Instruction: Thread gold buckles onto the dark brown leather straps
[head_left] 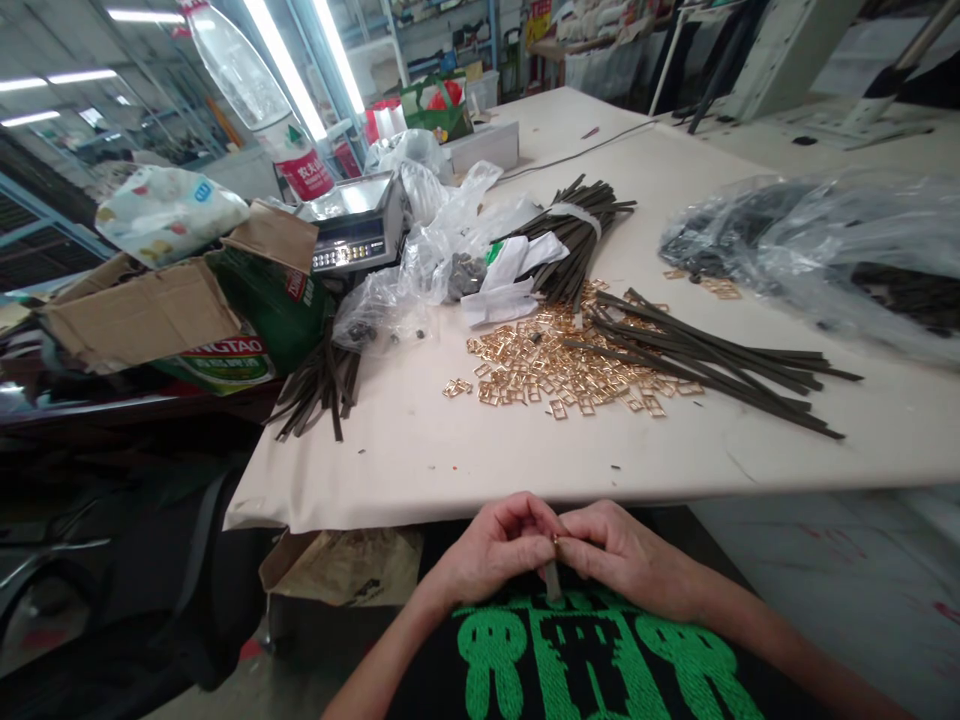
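My left hand (506, 545) and my right hand (630, 555) meet just in front of the table edge, close to my body. Both are closed, thumbs and fingertips pinched together around a short olive-brown strap (553, 582), whose free end hangs down. A tiny gold glint shows between the thumbs; it looks like part of a buckle, mostly hidden by the fingers. Beyond the hands, a heap of gold rectangular buckles (555, 365) is spread on the table. Several loose dark straps (720, 360) lie across its right side, and a tied bundle of straps (581, 235) lies behind it.
On the pale table (405, 440), a clear plastic bag (840, 255) of dark pieces lies right. Left are crumpled plastic bags (427, 250), a digital scale (360, 225) with a bottle (262, 110), more straps (319, 390) over the edge, and a cardboard box (142, 315).
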